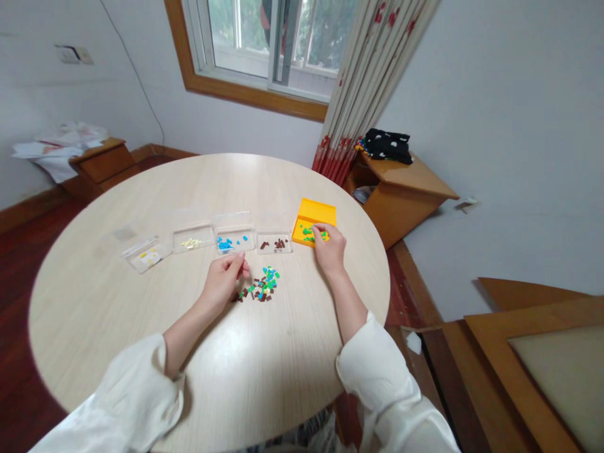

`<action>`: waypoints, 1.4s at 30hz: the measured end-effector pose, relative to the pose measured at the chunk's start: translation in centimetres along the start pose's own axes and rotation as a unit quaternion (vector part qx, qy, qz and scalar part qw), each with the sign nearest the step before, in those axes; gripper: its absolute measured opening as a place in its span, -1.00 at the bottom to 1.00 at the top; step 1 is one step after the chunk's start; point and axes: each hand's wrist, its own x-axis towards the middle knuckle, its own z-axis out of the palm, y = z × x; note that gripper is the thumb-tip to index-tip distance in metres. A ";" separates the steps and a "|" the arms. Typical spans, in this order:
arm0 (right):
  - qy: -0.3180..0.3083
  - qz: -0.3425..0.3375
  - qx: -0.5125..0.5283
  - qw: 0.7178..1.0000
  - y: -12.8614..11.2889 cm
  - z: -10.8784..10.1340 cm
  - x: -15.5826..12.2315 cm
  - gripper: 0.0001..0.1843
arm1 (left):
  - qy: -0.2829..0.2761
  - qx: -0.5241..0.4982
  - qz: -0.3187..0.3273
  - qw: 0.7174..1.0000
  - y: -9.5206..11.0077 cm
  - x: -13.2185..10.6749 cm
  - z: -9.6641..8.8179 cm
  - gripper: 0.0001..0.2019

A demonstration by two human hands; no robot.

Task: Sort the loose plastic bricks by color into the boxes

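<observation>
My left hand (223,282), thumb and fingers pressed together, is just in front of a clear box (245,245) of blue pieces (225,243). Whatever is in its fingertips is too small to make out. A mixed pile of small green, blue, brown and pale pieces (265,284) lies on the table to its right. Over the open yellow box (318,209), my right hand (331,248) is pinched close to the green pieces (306,233); I cannot tell what it holds.
Brown pieces (280,244) sit in a clear box (267,250), pale yellow ones (191,243) in another clear box (175,241). A small clear container (147,255) with yellow pieces stands farther left. All rest on a round wooden table (245,371), with a window (278,38) and curtain (363,88) behind.
</observation>
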 end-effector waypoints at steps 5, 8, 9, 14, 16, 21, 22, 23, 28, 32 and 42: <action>-0.004 0.040 -0.039 0.998 2.7 -0.8 0.5 -0.78 | 0.021 0.042 0.037 0.998 0.1 0.3 -0.4 -0.61; -0.008 0.046 -0.049 0.998 2.9 -0.7 0.5 -0.78 | 0.019 0.062 0.051 0.997 0.0 0.5 -0.6 -0.62; -0.006 0.039 -0.048 0.998 2.7 -0.7 0.5 -0.79 | 0.013 0.070 0.054 0.996 0.0 0.6 -0.7 -0.62; -0.060 -0.022 0.024 0.998 -0.3 -0.2 -0.8 -0.84 | -0.041 0.121 0.066 0.990 -0.8 0.8 -0.7 -0.70; -0.167 -0.057 0.075 0.981 -2.0 0.0 -1.9 -0.86 | -0.063 0.138 0.069 0.986 -1.1 0.7 -0.6 -0.74; -0.368 -0.129 0.127 0.912 -4.7 0.1 -4.0 -0.84 | -0.098 0.191 0.105 0.971 -1.2 0.6 -0.6 -0.79; -0.382 -0.126 0.126 0.907 -4.8 0.0 -4.1 -0.84 | -0.092 0.201 0.114 0.968 -1.2 0.6 -0.6 -0.80; -0.393 -0.117 0.122 0.904 -4.8 0.0 -4.1 -0.85 | -0.084 0.209 0.121 0.967 -1.3 0.6 -0.7 -0.81; -0.429 -0.049 0.079 0.898 -4.1 -0.3 -3.8 -0.78 | -0.060 0.226 0.127 0.964 -1.7 0.9 -1.0 -0.81; -0.447 -0.040 0.077 0.890 -4.1 -0.4 -3.6 -0.84 | -0.069 0.228 0.138 0.961 -1.9 0.9 -1.0 -0.81; -0.433 -0.048 0.068 0.898 -3.9 -0.2 -3.5 -0.86 | -0.108 0.243 0.133 0.955 -1.6 0.6 -0.9 -0.78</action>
